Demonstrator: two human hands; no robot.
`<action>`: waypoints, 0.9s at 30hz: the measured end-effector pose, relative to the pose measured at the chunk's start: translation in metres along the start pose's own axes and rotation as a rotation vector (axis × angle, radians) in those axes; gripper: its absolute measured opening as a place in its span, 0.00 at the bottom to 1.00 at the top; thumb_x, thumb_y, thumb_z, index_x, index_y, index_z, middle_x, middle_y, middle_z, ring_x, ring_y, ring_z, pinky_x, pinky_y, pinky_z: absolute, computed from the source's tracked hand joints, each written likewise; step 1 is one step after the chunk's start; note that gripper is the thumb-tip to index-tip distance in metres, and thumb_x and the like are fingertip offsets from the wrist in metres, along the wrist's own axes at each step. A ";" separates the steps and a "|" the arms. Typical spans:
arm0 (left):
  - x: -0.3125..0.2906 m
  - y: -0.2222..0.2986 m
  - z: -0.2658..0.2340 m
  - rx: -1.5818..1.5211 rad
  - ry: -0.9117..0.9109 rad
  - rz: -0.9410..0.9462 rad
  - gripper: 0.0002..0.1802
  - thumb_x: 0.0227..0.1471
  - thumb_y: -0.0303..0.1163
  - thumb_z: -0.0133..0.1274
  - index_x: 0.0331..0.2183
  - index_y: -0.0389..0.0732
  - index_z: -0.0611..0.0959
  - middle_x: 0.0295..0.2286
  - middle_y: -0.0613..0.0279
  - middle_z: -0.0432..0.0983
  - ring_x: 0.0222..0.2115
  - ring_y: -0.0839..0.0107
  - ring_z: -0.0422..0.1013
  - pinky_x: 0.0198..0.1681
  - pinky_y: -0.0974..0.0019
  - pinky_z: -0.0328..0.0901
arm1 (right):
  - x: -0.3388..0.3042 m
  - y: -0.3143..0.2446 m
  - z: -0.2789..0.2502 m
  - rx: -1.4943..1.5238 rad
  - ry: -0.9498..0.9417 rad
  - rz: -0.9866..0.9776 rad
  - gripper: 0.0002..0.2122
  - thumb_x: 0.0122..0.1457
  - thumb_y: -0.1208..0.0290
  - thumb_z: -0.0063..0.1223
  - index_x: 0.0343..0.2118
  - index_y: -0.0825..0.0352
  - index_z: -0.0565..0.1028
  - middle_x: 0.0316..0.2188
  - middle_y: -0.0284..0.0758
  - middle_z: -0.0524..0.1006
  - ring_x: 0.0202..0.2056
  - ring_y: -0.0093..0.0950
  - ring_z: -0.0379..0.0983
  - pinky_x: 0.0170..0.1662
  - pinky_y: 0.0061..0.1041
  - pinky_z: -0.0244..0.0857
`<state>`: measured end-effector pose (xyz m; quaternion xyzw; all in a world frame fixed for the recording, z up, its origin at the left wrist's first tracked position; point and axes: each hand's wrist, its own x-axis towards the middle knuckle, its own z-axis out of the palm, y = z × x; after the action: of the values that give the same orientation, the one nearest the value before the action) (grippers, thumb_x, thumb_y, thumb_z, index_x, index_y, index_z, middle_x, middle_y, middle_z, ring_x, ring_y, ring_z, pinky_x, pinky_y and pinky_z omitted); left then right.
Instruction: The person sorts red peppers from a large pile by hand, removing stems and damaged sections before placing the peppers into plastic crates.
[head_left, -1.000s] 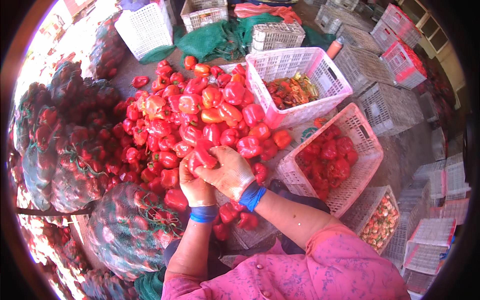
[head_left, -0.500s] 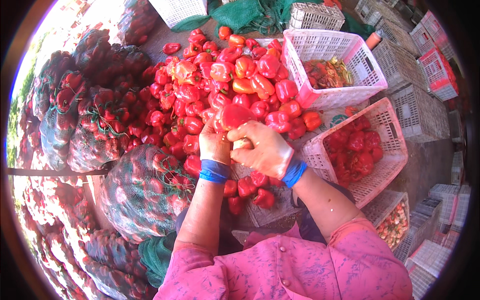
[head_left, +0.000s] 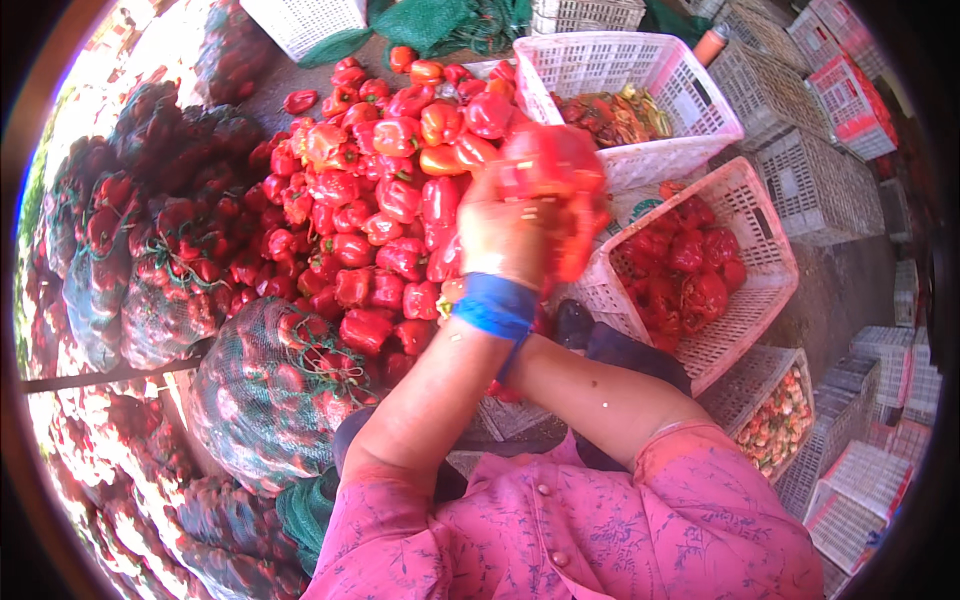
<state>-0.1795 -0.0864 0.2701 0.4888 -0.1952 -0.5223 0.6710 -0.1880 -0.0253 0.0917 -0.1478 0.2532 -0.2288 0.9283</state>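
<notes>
One red pepper (head_left: 548,165), blurred, is sitting gripped in the left hand (head_left: 505,235), whose fingers are closing around it. The right hand is lying hidden behind the left, so its grip cannot be told. Two pink baskets are standing to the right: one (head_left: 770,270) holding red peppers, one (head_left: 640,80) beyond holding scraps.

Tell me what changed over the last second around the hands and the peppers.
Both hands rose from the pepper pile and swung right, toward the pink crate of peppers. The left hand is up in front; a blurred red pepper moves with it, and the right hand is mostly hidden behind. The grip itself is too blurred to read. The pile, the netted sacks and the crates stayed put.
</notes>
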 end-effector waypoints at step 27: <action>0.115 0.006 -0.153 0.736 -0.230 0.197 0.11 0.58 0.25 0.51 0.43 0.38 0.81 0.39 0.58 0.82 0.33 0.72 0.78 0.33 0.69 0.73 | -0.013 -0.091 0.022 0.057 0.439 -0.048 0.07 0.59 0.63 0.56 0.35 0.61 0.76 0.27 0.33 0.79 0.26 0.31 0.78 0.28 0.34 0.76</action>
<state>-0.0145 -0.1194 0.1788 0.6139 -0.4891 -0.4019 0.4716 -0.2173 -0.0925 0.1508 -0.0738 0.4390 -0.2844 0.8491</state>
